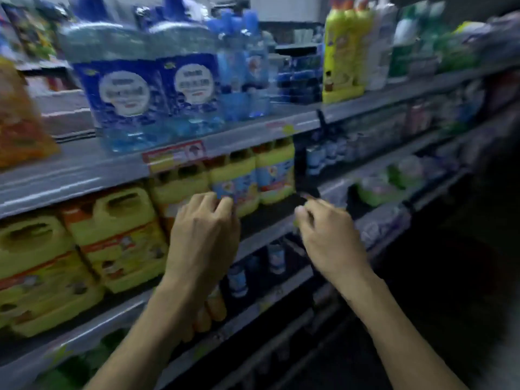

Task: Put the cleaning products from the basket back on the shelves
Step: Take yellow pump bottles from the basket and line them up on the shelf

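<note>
Both arms reach forward and up from the bottom of the frame toward the middle shelf (261,240), forearms bare, backs of the hands facing the camera. Left hand (205,232) is raised with the knuckles up and the fingers curled, the fingertips at the lower front of a yellow bottle with a blue label (235,184); motion blur hides whether it grips the bottle or only touches it. Right hand (329,240) hovers just off the front edge of the same shelf, fingers bent inward with the thumb close to the forefinger, and I cannot tell whether anything is pinched there. The yellow bottle stands upright in a row of like bottles near the shelf's front edge, under the upper shelf (84,170). Large yellow jugs with handles (118,235) fill the left part of the middle shelf. On the upper shelf stand big blue jugs with round white labels (126,94) and, toward the right end, tall yellow-green bottles (343,52). Small blue-labelled bottles (237,280) sit on the shelf below.
</note>
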Available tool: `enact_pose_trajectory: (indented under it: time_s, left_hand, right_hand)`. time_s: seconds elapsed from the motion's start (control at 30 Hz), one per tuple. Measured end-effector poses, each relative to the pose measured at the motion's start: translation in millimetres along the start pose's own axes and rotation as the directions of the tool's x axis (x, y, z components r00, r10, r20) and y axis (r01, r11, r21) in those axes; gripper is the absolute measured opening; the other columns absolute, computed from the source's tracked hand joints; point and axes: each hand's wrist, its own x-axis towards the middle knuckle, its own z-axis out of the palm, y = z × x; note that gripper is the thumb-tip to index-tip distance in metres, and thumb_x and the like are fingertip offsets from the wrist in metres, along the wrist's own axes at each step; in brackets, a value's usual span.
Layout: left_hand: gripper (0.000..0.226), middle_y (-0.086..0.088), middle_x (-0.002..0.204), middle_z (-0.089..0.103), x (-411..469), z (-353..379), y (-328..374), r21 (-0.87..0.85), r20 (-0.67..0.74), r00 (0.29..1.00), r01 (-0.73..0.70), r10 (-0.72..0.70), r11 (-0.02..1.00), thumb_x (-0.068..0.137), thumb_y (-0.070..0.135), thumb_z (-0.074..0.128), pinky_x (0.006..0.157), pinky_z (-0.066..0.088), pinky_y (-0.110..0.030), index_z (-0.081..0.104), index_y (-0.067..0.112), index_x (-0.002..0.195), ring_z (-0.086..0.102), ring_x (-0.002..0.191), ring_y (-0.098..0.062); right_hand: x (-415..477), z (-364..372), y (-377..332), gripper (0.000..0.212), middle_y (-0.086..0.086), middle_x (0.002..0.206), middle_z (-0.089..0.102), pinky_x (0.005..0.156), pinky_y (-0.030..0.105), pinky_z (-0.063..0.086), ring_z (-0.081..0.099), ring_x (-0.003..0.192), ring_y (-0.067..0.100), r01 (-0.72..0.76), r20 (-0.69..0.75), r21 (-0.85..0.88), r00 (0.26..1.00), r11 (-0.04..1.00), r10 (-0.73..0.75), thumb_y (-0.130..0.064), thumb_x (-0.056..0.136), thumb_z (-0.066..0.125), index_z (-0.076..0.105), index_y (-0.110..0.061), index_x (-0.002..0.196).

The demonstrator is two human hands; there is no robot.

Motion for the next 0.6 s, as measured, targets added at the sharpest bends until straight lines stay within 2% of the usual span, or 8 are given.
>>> enact_pose_trajectory:
  time_s: [0.07, 0.13, 0.2, 0.27, 0.33, 0.37, 0.47, 0.6]
  left_hand:
    - [0.028, -0.015, 0.077, 0.055, -6.8, 33.0, 67.1, -0.079, 0.048, 0.996, -0.075, 0.079, 0.994, 0.094, 0.027, 0.042, 0.061, 0.044, -0.042, 0.051, 0.009, 0.075, 0.054, 0.075, -0.037]
    - [0.028, -0.014, 0.077, 0.055, -18.6, 64.1, 133.3, -0.161, 0.115, 0.981, -0.137, 0.157, 0.977, 0.095, 0.027, 0.046, 0.060, 0.044, -0.042, 0.052, 0.009, 0.073, 0.054, 0.074, -0.036]
    - [0.021, -0.012, 0.080, 0.055, -34.6, 91.5, 195.5, -0.234, 0.203, 0.955, -0.169, 0.218, 0.957, 0.093, 0.020, 0.059, 0.060, 0.045, -0.043, 0.055, 0.009, 0.077, 0.054, 0.075, -0.036]
    - [0.017, -0.011, 0.079, 0.053, -47.9, 110.9, 254.4, -0.309, 0.281, 0.918, -0.188, 0.279, 0.932, 0.083, 0.009, 0.070, 0.057, 0.044, -0.043, 0.054, 0.009, 0.080, 0.053, 0.073, -0.036]
    - [0.021, -0.010, 0.081, 0.053, -60.0, 122.4, 307.5, -0.372, 0.351, 0.869, -0.212, 0.349, 0.904, 0.077, 0.006, 0.073, 0.057, 0.044, -0.043, 0.054, 0.011, 0.087, 0.053, 0.073, -0.037]
    - [0.020, -0.009, 0.085, 0.055, -65.0, 125.9, 331.2, -0.398, 0.373, 0.848, -0.220, 0.376, 0.891, 0.080, 0.011, 0.072, 0.060, 0.045, -0.043, 0.056, 0.012, 0.092, 0.055, 0.077, -0.036]
    - [0.020, -0.004, 0.098, 0.059, -74.7, 136.9, 389.5, -0.469, 0.389, 0.795, -0.264, 0.465, 0.843, 0.090, 0.027, 0.064, 0.073, 0.048, -0.041, 0.060, 0.017, 0.106, 0.058, 0.092, -0.031]
    - [0.025, -0.004, 0.101, 0.062, -68.6, 160.5, 442.5, -0.497, 0.413, 0.736, -0.312, 0.537, 0.809, 0.092, 0.031, 0.062, 0.077, 0.047, -0.040, 0.062, 0.017, 0.113, 0.059, 0.097, -0.030]
  right_hand:
    - [-39.2, -32.7, 69.5, 0.045, -0.006, 0.066, 0.042, 0.062, 0.038, 0.031, 0.045, 0.068, 0.022, -0.167, -0.034, -0.041, 0.986, 0.985, 0.166, -0.031, 0.104, 0.045, 0.032, -0.024, 0.061]
    - [-83.5, -63.9, 131.9, 0.043, -0.003, 0.067, 0.051, 0.064, 0.040, 0.038, 0.053, 0.070, 0.025, -0.335, -0.054, -0.063, 0.942, 0.940, 0.331, -0.033, 0.103, 0.048, 0.044, -0.015, 0.064]
    - [-128.8, -93.8, 185.3, 0.039, -0.001, 0.073, 0.058, 0.066, 0.040, 0.044, 0.057, 0.072, 0.024, -0.475, -0.055, -0.091, 0.880, 0.875, 0.471, -0.032, 0.103, 0.047, 0.055, -0.012, 0.071]
    - [-170.3, -122.1, 231.4, 0.029, -0.002, 0.086, 0.063, 0.071, 0.039, 0.048, 0.061, 0.081, 0.023, -0.578, -0.053, -0.147, 0.815, 0.803, 0.577, -0.022, 0.104, 0.046, 0.063, -0.014, 0.081]
    - [-204.9, -149.6, 267.5, 0.023, -0.002, 0.099, 0.064, 0.075, 0.036, 0.049, 0.063, 0.091, 0.022, -0.653, -0.075, -0.198, 0.754, 0.731, 0.653, -0.010, 0.101, 0.047, 0.067, -0.018, 0.095]
    - [-218.4, -162.7, 282.3, 0.022, -0.002, 0.103, 0.064, 0.077, 0.036, 0.049, 0.063, 0.094, 0.022, -0.675, -0.093, -0.214, 0.733, 0.706, 0.673, -0.008, 0.099, 0.048, 0.066, -0.021, 0.101]
    - [-243.8, -195.5, 319.6, 0.016, 0.001, 0.107, 0.063, 0.079, 0.034, 0.046, 0.062, 0.099, 0.024, -0.726, -0.109, -0.247, 0.679, 0.642, 0.726, -0.015, 0.097, 0.052, 0.064, -0.021, 0.107]
    - [-250.7, -219.5, 366.3, 0.018, 0.003, 0.112, 0.061, 0.086, 0.038, 0.050, 0.061, 0.105, 0.026, -0.784, -0.062, -0.261, 0.596, 0.563, 0.801, -0.021, 0.096, 0.054, 0.064, -0.021, 0.111]
